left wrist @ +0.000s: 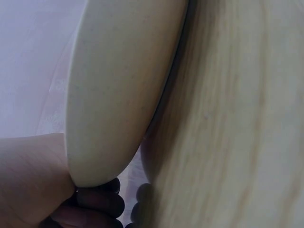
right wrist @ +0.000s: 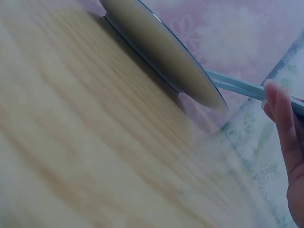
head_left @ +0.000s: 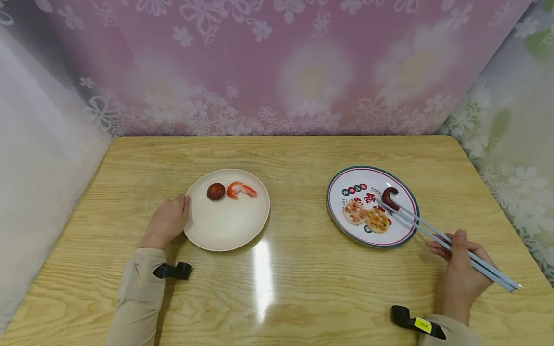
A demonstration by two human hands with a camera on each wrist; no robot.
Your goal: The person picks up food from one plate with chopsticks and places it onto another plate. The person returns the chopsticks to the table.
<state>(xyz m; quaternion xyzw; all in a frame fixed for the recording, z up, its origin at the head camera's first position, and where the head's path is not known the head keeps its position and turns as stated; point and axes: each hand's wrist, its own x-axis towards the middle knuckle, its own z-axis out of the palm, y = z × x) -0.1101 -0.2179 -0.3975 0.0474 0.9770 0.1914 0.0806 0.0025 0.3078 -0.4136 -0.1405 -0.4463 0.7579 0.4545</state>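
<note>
My right hand [head_left: 465, 269] grips a pair of pale blue-grey chopsticks [head_left: 437, 236]. Their tips are at a dark red-brown curled piece of food [head_left: 390, 199] on the patterned plate [head_left: 404, 235]; whether they pinch it firmly I cannot tell. Two lotus root slices [head_left: 355, 212] lie on that plate too. On the left, my left hand [head_left: 169, 218] holds the rim of a cream plate [head_left: 227, 230], thumb on top and curled fingers under the edge in the left wrist view. A shrimp [head_left: 241, 190] and a round brown mushroom-like piece [head_left: 216, 191] sit on the cream plate.
Both plates stand on a wooden table [head_left: 298, 269], with a stretch of tabletop between them. A pink floral curtain [head_left: 277, 72] hangs behind the far edge. Pale curtains flank the table on both sides.
</note>
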